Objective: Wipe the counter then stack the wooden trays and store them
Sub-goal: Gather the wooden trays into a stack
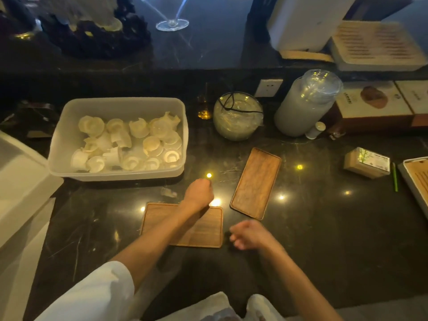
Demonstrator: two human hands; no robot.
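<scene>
Two flat wooden trays lie on the dark marble counter. The near tray lies crosswise in front of me, and my left forearm crosses over it. The far tray lies at an angle just right of centre, with nothing on it. My left hand reaches past the near tray's far edge, knuckles up and fingers curled down to the counter; nothing shows in it. My right hand hovers blurred beside the near tray's right edge, below the far tray's near corner, fingers loosely curled and holding nothing. No cloth is visible.
A plastic tub of several white cups stands back left. A round glass bowl, a stack of clear cups and boxes line the back. A small box and a slatted tray sit right. A white box is left.
</scene>
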